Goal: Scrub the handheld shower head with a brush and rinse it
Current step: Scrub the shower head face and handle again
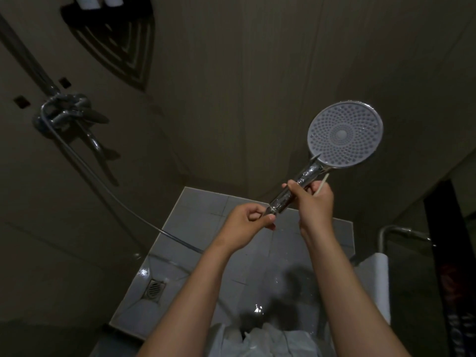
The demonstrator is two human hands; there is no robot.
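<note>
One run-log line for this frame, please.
left hand: handle base | right hand: handle plus brush | shower head: face toward camera

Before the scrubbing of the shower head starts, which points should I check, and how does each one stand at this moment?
1. Shower head held firmly: ok, right hand grips the handle, left hand pinches its lower end.
2. Nozzle face turned toward the person: ok.
3. Brush ready: cannot tell, only a thin pale stick shows in the right hand; no bristles visible.
4. A hand free for scrubbing: not ok, both are on the handle.
5. Hose slack and untangled: ok, as far as visible.
6. Floor drain uncovered: ok.
</note>
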